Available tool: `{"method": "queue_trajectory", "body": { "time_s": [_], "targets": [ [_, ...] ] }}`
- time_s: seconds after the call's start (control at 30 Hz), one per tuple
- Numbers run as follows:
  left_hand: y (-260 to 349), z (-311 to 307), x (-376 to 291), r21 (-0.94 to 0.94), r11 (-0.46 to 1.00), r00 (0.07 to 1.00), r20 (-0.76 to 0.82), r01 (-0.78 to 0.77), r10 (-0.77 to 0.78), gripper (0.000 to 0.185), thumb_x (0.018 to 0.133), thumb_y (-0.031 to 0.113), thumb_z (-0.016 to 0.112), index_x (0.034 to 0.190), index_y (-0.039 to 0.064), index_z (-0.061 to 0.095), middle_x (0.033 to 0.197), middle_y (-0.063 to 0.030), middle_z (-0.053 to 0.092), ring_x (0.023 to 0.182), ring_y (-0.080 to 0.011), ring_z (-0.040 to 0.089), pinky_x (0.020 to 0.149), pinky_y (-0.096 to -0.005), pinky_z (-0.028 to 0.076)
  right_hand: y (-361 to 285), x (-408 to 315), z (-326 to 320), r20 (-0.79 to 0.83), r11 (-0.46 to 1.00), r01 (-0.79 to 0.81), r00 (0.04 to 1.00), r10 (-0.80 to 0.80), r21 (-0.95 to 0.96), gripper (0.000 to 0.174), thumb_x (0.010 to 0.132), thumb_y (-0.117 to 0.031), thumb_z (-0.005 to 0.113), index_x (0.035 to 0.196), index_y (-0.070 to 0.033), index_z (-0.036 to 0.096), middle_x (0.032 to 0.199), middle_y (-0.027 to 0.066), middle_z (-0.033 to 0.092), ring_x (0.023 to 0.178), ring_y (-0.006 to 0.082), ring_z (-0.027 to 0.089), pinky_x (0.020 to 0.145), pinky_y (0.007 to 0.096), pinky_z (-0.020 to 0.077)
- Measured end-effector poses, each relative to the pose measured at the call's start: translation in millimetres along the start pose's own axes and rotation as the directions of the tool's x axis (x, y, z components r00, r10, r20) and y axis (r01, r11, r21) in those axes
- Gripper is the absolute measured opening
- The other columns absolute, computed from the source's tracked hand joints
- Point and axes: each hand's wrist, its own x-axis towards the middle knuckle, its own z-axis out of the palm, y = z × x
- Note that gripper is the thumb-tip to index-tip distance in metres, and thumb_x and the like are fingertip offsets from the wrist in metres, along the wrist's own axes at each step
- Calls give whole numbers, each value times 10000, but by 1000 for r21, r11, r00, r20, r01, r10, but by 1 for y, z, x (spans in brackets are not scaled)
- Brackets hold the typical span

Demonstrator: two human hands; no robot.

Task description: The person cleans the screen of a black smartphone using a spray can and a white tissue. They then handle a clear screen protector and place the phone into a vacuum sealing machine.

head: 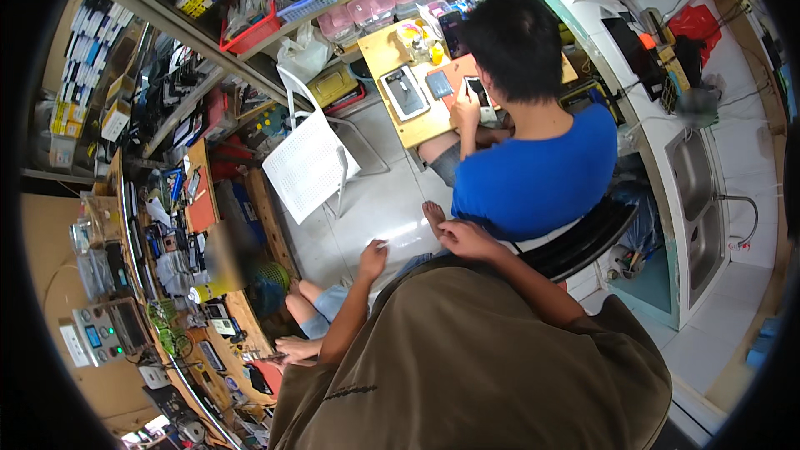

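Observation:
My left hand (pixel 373 260) hangs in front of my body over the tiled floor, its fingers loosely curled, and I cannot tell whether anything is in it. My right hand (pixel 465 239) is near the back of a seated co-worker in a blue shirt (pixel 537 169), close to a bare foot (pixel 433 215). What lies under its fingers is hidden. Beyond my hands, the co-worker holds a phone (pixel 478 92) above a small wooden table (pixel 412 131). On that table lie a white-framed tablet (pixel 405 92) and a dark flat part (pixel 439 84).
A white perforated metal chair (pixel 309 156) stands ahead on the left. Along the left runs a cluttered wooden workbench (pixel 253 319) with another person's hands (pixel 299 349) at its edge. A black chair back (pixel 581 244) is close on the right, before a steel double sink (pixel 690 169).

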Motion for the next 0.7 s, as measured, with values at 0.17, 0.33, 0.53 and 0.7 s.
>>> {"method": "queue_trajectory", "body": {
  "time_s": [0.17,0.33,0.53,0.7],
  "targets": [
    [-112,-92,-25,-434,778,817,-146,454,-558,270,970,194,625,1153,21,722,831,-112,731,685,-213,693,585,-356,549,-39,63,4,-1,981,155,988,-156,113,377,978,-264,707,1237,9,698,1092,215,755,1023,381,733,900,462,561],
    [-141,-100,-30,-636,659,837,-37,402,-546,270,957,192,631,1145,21,720,793,-100,718,676,-202,692,568,-340,538,-49,106,10,154,991,112,980,-122,70,400,984,-275,715,1271,4,694,1053,191,753,957,329,732,858,418,570],
    [-142,-82,6,152,961,948,-258,231,-187,300,947,250,684,1206,110,742,897,-156,775,791,-239,737,757,-391,591,-76,165,34,241,984,172,958,-153,-56,414,981,-300,707,1276,-10,695,1017,189,766,939,355,741,848,445,575],
    [-193,-140,21,-349,917,921,-259,192,-291,328,962,260,686,1234,85,737,910,-142,776,814,-212,734,761,-371,580,-136,245,96,328,945,275,922,-206,-180,326,979,-299,677,1160,-32,724,992,216,747,937,417,723,824,503,560]
  ]
}}
